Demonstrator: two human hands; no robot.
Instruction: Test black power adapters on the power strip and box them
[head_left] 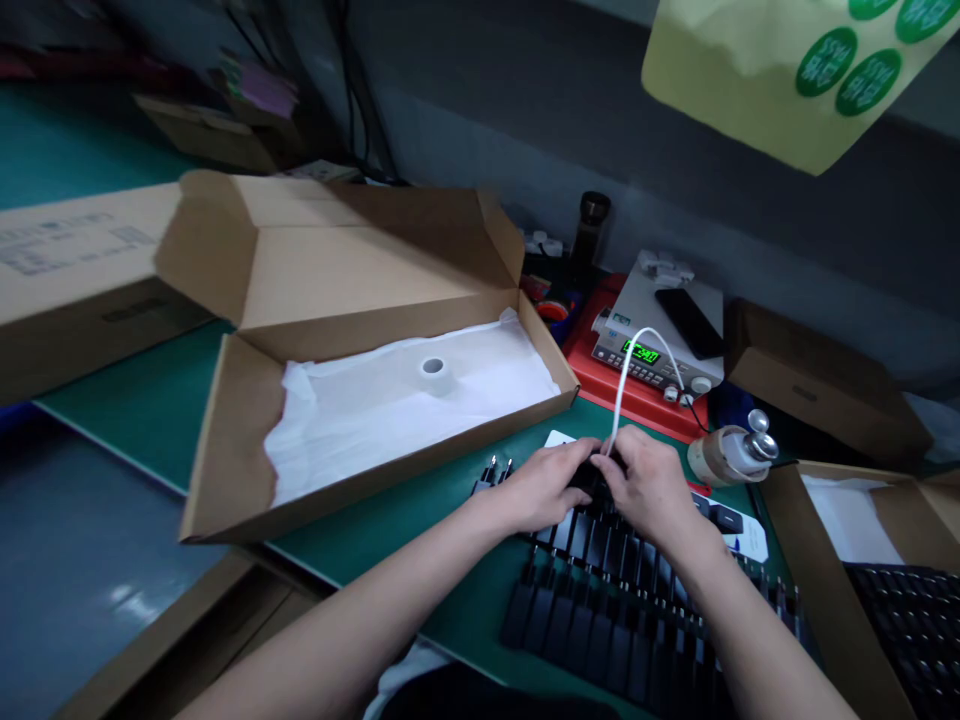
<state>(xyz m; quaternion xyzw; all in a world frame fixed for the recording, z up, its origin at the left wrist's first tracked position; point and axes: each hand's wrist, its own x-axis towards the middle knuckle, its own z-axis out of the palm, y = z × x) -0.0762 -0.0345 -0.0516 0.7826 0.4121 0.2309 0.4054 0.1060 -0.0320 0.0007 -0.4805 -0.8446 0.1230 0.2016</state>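
My left hand (pixel 546 484) is closed around a small black adapter at the near side of the instrument; its fingers partly hide the adapter. Close beside it, my right hand (pixel 646 478) pinches the end of a white cable (pixel 622 385) at the same adapter. The cable arches up and back to a grey test instrument (pixel 652 345) with a lit green display. Beneath and in front of both hands lie rows of black plug adapters (pixel 592 625), pins pointing away. A white power strip (pixel 750 537) shows partly behind my right wrist.
An open cardboard box (pixel 382 480) lined with white sheet holds a white roll (pixel 435 377) at left. A metal-topped bottle (pixel 739 452) stands right of the instrument. Another box (pixel 825 540) with black adapters is at far right. A sticker sheet (pixel 757 90) hangs above.
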